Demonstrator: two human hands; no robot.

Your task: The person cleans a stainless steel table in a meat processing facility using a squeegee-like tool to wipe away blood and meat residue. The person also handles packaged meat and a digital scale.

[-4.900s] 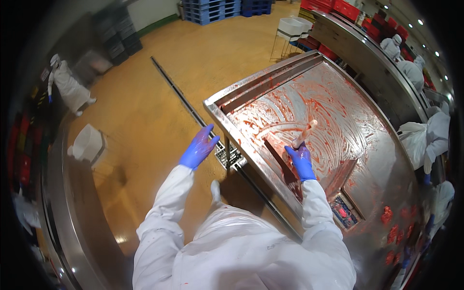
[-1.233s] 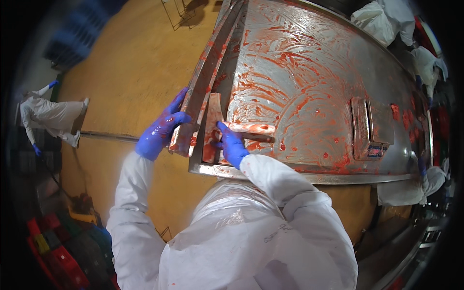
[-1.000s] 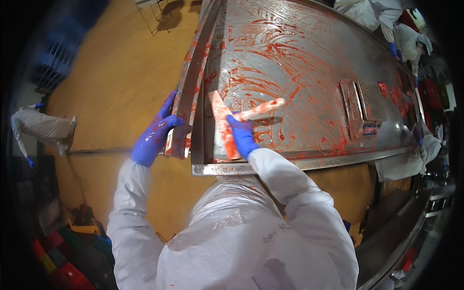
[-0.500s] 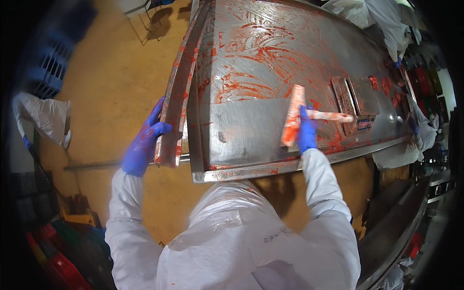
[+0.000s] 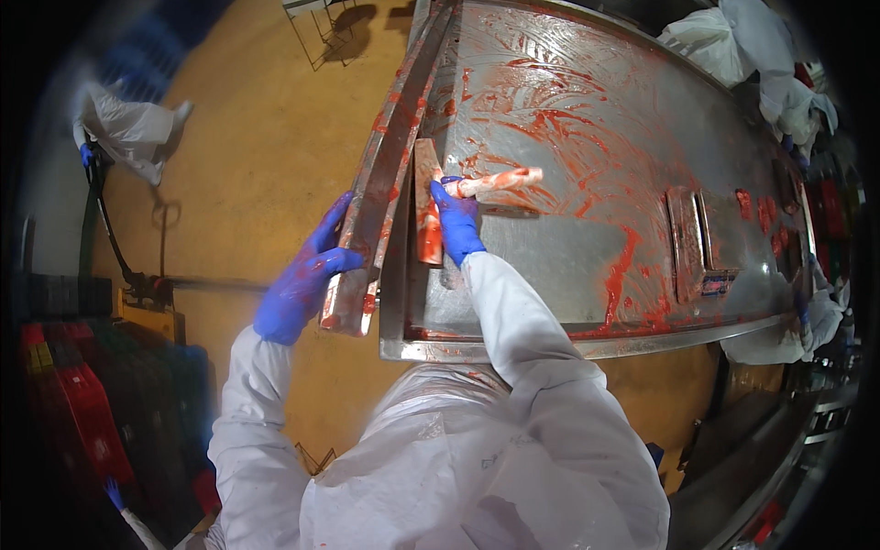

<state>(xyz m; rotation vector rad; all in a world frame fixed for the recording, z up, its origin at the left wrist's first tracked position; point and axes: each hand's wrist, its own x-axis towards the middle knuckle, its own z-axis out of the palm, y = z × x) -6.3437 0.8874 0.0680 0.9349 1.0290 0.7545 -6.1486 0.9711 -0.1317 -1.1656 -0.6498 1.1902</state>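
Note:
My left hand (image 5: 304, 282), in a blue glove, grips the near end of a long metal channel (image 5: 396, 170) that runs along the table's left side. The channel's edges are smeared red. In my right hand (image 5: 461, 225), also blue-gloved, is a squeegee-like scraper (image 5: 428, 188) with a wide head and a pale, red-stained handle. Its head lies lengthwise by the left edge of the steel table (image 5: 550, 266), close beside the channel, and the handle points right. My fingers partly hide where head and handle join. Wet red streaks cover much of the tabletop.
A metal box-like holder (image 5: 683, 243) sits on the right of the table, near red meat pieces (image 5: 744, 203). Co-workers in white (image 5: 793, 101) stand beyond. At far left a person (image 5: 133, 128) holds a pallet jack's handle (image 5: 105, 220). Stacked crates (image 5: 92, 417) stand lower left.
My right hand has swept the scraper left across the tabletop to its left edge. My left hand stays on the channel. The view has shifted, and the person at far left has moved.

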